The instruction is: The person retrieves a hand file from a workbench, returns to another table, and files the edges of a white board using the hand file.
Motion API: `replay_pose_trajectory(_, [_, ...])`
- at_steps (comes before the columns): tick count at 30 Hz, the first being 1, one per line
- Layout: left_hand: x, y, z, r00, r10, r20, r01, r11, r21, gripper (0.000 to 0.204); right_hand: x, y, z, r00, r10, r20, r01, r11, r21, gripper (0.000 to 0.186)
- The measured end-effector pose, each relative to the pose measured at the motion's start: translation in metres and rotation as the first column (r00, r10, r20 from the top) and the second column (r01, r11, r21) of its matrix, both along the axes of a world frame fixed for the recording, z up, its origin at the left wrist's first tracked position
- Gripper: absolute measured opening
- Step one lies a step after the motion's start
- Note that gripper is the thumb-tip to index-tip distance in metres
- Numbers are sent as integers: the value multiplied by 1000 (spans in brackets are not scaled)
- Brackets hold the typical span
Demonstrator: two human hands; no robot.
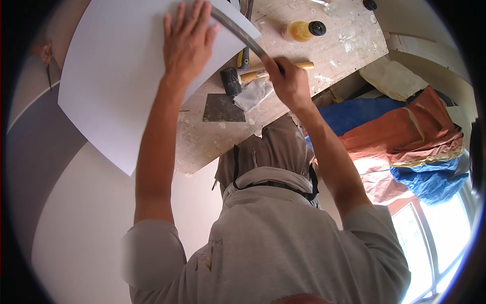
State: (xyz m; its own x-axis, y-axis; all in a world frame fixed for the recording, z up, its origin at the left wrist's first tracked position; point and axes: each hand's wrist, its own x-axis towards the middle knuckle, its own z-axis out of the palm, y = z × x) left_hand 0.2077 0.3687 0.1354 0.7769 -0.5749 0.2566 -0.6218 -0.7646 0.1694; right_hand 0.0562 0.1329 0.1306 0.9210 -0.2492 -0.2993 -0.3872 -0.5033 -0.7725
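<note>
Two bare hands are at work near the top of the frame, over a large white sheet (116, 76) that fills the upper left and partly covers a wooden table (336, 58). The left hand (187, 44) lies palm down on the sheet, open and flat with its fingers slightly spread, and has hold of nothing. The right hand (290, 83), at upper centre, is closed round the lower end of a long grey strip (239, 31) – its curve may owe something to the lens – which runs up and left along the sheet's edge to beside the left fingers

Just below the strip, a yellow-and-black tool (244, 59) pokes out by the sheet. Under it lies a mallet with a black head (231, 82), its wooden handle (306, 66) running rightward behind the right hand. A crumpled grey cloth (253, 95) and a dark square plate (224, 108) lie below the mallet, near the frame's centre

A bottle of amber liquid with a black cap (304, 31) is on the table at upper right – farther right and lower, orange sheeting (405, 126) and blue sheeting (430, 180) are heaped together
</note>
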Motion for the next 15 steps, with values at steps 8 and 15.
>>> replay_pose_trajectory(8, [-30,-8,-1,998,-60,-35,60,998,6,58,-42,-15,9,993,-13,-118,19,999,50,40])
replay_pose_trajectory(15, [-79,-20,-1,984,-81,-161,78,997,-27,64,-90,-29,18,995,-58,-86,66,993,101,40])
